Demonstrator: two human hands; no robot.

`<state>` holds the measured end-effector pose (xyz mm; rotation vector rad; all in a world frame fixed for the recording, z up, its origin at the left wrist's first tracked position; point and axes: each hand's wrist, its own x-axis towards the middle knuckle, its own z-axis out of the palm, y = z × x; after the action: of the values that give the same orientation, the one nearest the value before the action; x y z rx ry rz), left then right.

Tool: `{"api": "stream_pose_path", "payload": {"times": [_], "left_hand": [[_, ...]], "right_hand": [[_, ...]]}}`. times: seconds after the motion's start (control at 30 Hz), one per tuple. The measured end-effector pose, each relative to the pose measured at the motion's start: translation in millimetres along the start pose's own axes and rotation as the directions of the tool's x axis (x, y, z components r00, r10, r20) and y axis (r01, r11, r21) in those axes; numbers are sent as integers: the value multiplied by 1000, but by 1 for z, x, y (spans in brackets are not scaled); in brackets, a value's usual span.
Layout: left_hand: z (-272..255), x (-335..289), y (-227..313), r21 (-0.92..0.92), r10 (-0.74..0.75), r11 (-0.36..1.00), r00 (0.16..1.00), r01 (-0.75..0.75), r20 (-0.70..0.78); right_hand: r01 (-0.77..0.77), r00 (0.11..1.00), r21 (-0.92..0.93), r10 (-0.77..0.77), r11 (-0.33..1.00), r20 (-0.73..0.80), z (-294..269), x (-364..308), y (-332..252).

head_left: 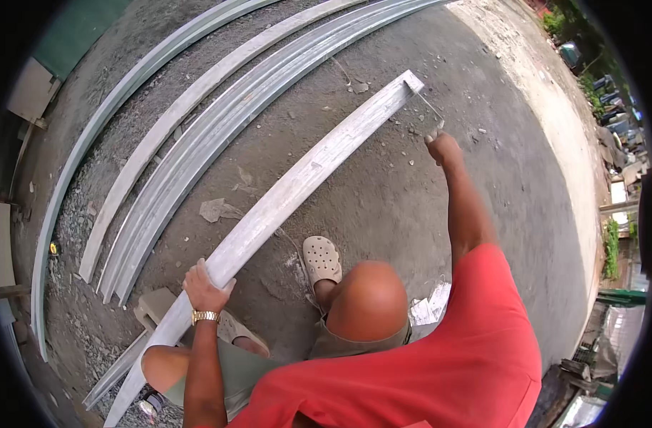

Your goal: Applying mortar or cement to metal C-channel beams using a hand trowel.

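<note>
A long whitish metal beam (308,175) slants from the lower left to the upper right, with streaky white paint on its top face. My left hand (206,284), with a gold watch at the wrist, grips the beam near its lower part, fingers over the edge. At arm's length to the right, my right hand (443,148) is closed round the light handle of a paint roller (431,107). Its thin metal rod reaches to the beam's far end, where a small pale head touches the top face; details there are too small to make out.
Several more metal beams (219,107) lie on the gravelly ground to the left. A white-smeared surface (430,305) shows beside my right knee. A yellow tape measure (54,248) lies at far left, and a small can (152,404) stands at lower left. Clutter lines the right edge.
</note>
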<state>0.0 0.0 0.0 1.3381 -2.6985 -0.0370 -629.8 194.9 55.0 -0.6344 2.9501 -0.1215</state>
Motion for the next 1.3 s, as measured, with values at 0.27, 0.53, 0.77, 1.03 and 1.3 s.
{"api": "stream_pose_path", "payload": {"times": [0.27,0.53,0.77,1.03,1.3], "left_hand": [[-2,8,-3,-21,33,999,999,-34,-30],[-5,4,0,-20,14,1000,1000,-14,-19],[-4,1,1,4,1,1000,1000,-1,-11],[-6,2,1,-7,-12,1000,1000,12,17],[-5,0,-4,-28,-24,999,1000,24,13]], "right_hand": [[-65,987,218,31,974,160,12,8,-6],[220,956,78,-230,972,181,22,-200,-24],[107,992,-11,-107,994,60,6,-113,13],[90,988,19,-92,996,128,-9,-110,-3],[99,985,5,-98,995,144,8,-115,-3]]}}
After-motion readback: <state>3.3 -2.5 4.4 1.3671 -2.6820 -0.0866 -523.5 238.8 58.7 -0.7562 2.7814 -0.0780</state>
